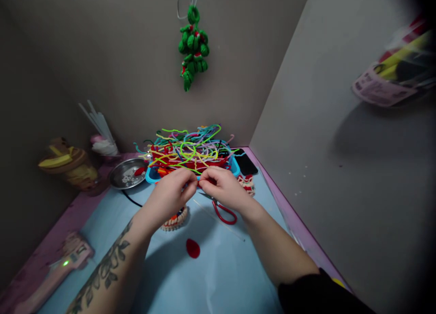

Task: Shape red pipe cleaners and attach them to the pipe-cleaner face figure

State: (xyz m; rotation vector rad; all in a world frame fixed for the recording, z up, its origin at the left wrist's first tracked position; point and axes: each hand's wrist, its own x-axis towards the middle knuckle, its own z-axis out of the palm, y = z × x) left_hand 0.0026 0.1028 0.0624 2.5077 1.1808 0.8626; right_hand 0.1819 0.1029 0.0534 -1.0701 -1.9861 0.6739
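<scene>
The left hand [173, 190] is pinched together – on what, I cannot tell. The red teardrop piece [193, 248] lies on the worktop [221, 273], bodyward of both grips, long axis slanting. The right hand [223, 186] pinches likewise – near red-handled scissors [233, 221].

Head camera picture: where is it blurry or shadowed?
Head view: the wall holder at upper right is smeared, with a shadow beneath it; head view: a soft shadow darkens part of the blue mat; head view: the left hand and right hand look fairly clear, but what, if anything, they pinch is too small to tell.
</scene>
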